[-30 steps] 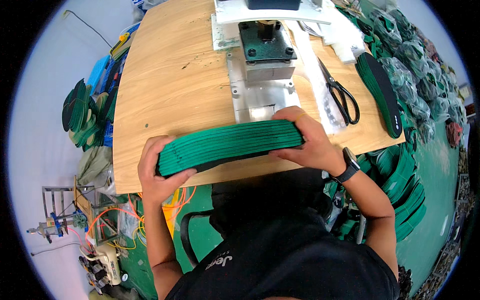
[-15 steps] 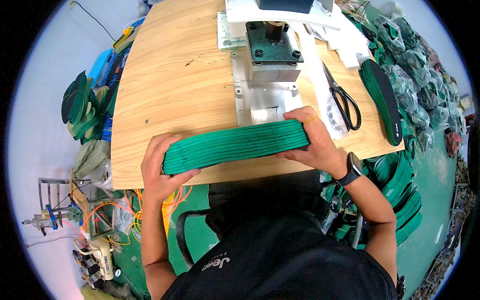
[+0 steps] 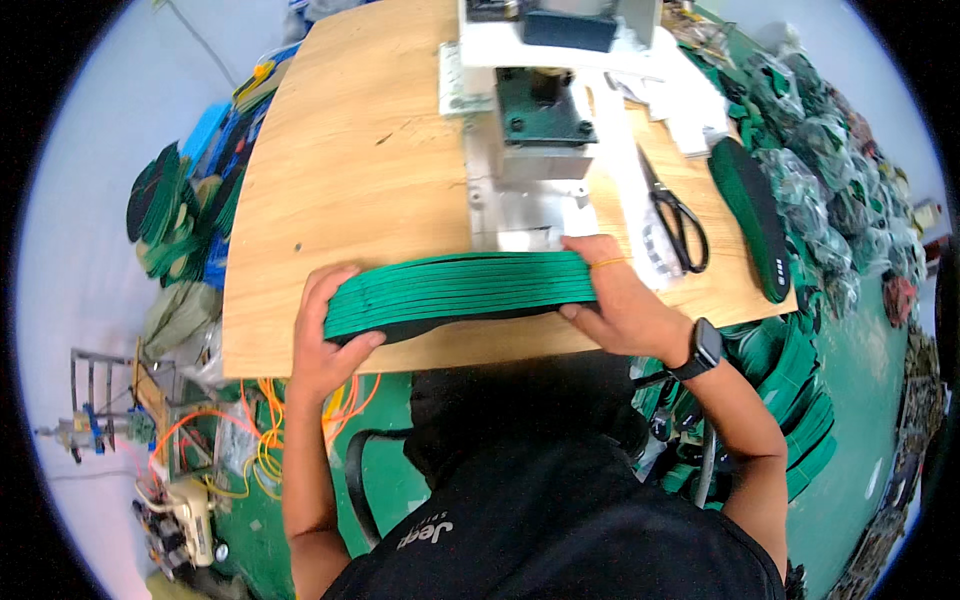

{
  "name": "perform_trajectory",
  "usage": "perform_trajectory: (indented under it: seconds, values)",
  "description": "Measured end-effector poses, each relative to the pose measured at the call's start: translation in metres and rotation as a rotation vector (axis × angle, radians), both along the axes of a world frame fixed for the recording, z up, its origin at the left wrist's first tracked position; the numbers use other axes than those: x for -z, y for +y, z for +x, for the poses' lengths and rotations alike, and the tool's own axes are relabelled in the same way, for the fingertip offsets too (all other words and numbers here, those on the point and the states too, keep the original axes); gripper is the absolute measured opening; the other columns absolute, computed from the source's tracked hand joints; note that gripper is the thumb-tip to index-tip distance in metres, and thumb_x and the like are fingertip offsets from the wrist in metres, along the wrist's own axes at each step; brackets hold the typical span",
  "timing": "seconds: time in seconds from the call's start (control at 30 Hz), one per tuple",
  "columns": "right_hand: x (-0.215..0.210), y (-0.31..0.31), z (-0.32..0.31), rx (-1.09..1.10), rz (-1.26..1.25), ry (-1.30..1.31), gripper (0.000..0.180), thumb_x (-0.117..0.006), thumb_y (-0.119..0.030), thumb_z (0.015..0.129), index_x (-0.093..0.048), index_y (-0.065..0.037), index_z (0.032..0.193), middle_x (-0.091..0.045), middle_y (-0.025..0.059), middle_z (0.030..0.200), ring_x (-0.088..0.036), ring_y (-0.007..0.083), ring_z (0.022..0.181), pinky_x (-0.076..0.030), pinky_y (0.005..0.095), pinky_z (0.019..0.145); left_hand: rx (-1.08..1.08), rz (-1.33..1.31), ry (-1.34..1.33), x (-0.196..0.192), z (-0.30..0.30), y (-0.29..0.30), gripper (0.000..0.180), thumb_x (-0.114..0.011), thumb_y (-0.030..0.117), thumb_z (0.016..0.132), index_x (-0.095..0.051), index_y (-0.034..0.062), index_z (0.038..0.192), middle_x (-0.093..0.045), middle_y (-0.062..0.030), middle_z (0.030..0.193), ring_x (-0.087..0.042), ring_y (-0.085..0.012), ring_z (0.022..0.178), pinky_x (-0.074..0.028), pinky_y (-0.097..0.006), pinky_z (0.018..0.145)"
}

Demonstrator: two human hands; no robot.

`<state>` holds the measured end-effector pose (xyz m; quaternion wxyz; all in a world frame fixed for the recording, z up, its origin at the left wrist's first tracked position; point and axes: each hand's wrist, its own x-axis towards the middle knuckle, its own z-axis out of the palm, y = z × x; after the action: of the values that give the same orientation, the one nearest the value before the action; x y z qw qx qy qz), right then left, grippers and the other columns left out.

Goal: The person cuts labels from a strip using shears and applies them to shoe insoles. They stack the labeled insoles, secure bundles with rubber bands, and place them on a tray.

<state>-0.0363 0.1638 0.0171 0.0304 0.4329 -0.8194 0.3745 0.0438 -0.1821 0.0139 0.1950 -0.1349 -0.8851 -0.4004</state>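
Between my two hands is a stack of green insoles, held sideways above the near edge of the wooden table. My left hand wraps its left end, thumb below and fingers over the top. At the other end my right hand grips with thumb underneath; a yellow band circles a finger and a dark watch sits on that wrist. The stack's dark underside shows along its lower edge. Just beyond it stands a press with a metal base plate.
Black-handled scissors lie right of the press. Another dark-green insole stack rests at the right edge of the table. Bagged insoles heap up on the right, and orange and yellow hoses run across the floor at left.
The stack has tilted so more of its dark underside shows, and its right end has come slightly lower and leftward with my right hand. My head view has shifted a little.
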Motion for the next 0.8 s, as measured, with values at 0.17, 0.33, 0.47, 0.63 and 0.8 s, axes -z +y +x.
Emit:
perform_trajectory:
  seconds: [0.17,0.33,0.47,0.63,0.8]
  values:
    - [0.004,-0.003,0.000,0.176,-0.211,-0.259,0.055,-0.074,-0.028,0.078,-0.049,-0.003,0.121,-0.060,0.0126,0.084,-0.056,0.0205,0.071,-0.047,0.0314,0.065,-0.126,0.389,-0.204,-0.015,0.001,0.006,0.047,-0.066,0.018,0.076,-0.056,-0.0015,0.117,-0.058,-0.0101,0.115,-0.052,-0.0190,0.109,-0.039,-0.032,0.097]
    - [-0.004,-0.011,-0.006,0.271,-0.083,-0.344,0.054,-0.070,-0.037,0.079,-0.054,0.003,0.113,-0.061,0.0207,0.088,-0.060,0.0318,0.083,-0.047,0.0390,0.072,-0.117,-0.103,-0.292,-0.006,-0.023,-0.014,0.041,-0.062,0.020,0.083,-0.054,-0.0012,0.117,-0.055,-0.0150,0.118,-0.051,-0.0240,0.110,-0.035,-0.035,0.101]
    - [-0.001,-0.003,-0.006,0.363,0.009,-0.016,0.067,-0.076,-0.037,0.074,-0.051,0.004,0.121,-0.053,0.0213,0.120,-0.048,0.0349,0.112,-0.040,0.0395,0.093,-0.028,0.375,-0.230,0.012,-0.027,-0.007,0.064,-0.067,0.035,0.081,-0.045,-0.0019,0.128,-0.049,-0.0197,0.128,-0.045,-0.0287,0.123,-0.029,-0.038,0.107]
    - [0.003,0.001,-0.005,0.144,-0.094,-0.089,0.083,-0.080,-0.035,0.068,-0.041,0.003,0.132,-0.049,0.0206,0.125,-0.044,0.0350,0.117,-0.036,0.0394,0.100,0.144,0.372,-0.246,0.012,-0.018,-0.011,0.098,-0.079,0.050,0.062,-0.039,-0.0028,0.134,-0.048,-0.0206,0.131,-0.044,-0.0294,0.125,-0.030,-0.039,0.107]
    - [0.004,-0.002,-0.010,0.069,-0.096,-0.146,0.074,-0.080,-0.019,0.066,-0.047,-0.002,0.130,-0.052,0.0158,0.124,-0.047,0.0315,0.115,-0.038,0.0385,0.098,0.179,0.303,-0.330,0.013,-0.021,-0.021,0.096,-0.086,0.033,0.051,-0.044,-0.0004,0.130,-0.052,-0.0172,0.128,-0.048,-0.0282,0.120,-0.034,-0.037,0.104]
